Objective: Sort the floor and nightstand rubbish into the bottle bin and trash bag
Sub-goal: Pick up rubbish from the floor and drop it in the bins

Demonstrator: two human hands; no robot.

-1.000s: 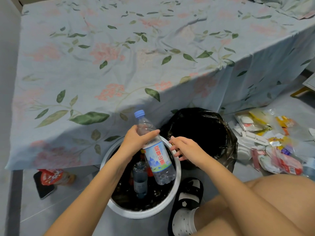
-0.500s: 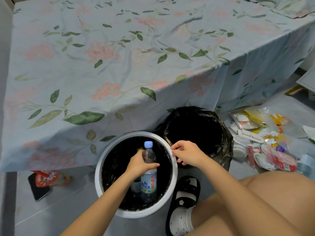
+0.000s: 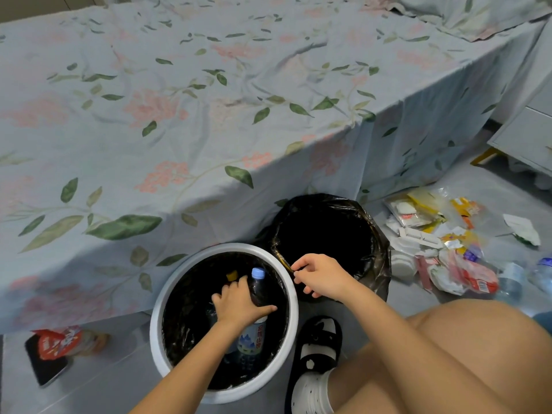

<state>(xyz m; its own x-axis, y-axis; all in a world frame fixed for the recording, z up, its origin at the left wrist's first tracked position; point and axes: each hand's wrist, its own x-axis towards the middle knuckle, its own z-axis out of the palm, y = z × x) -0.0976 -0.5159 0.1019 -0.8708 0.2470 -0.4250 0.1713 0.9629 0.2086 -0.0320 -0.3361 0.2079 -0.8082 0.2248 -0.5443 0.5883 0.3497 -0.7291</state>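
- Head view, step in hand: the left hand point(image 3: 239, 303) reaches down inside the round white plastic bin with a black liner point(image 3: 294, 297), its fingers and thumb curled round the upper body of a clear plastic water bottle with a pale blue cap and a blue-and-white label point(image 3: 254, 333). The bottle stands nearly upright, cap uppermost, wholly below the rim.
- Doing it well, as a judgement: the bottle should be let go only once its base rests on the bin floor or on the contents, so it neither tips out nor drags at the liner; the hand should then lift straight up, clear of the rim.
- Right hand point(image 3: 321, 279): it hovers over the gap between the two containers, its fingers loosely curled near the gathered edge of the black plastic trash bag point(image 3: 379, 258). Whether it pinches the film cannot be told.
- Bottle bin, contents: the held bottle, a small yellow object point(image 3: 231, 275) beside the cap, and a further dark shape under the wrist, too dim to name.
- Trash bag, contents: the mouth stands open, touching the bin; the interior is black and nothing can be made out in it.
- Left to sort, as a judgement: a heap of mixed wrappers and packets point(image 3: 442, 243) lies on the floor to the right of the bag, with more clear bottles point(image 3: 513, 277) at its far edge, and a red snack packet point(image 3: 62, 342) lies by the bed.
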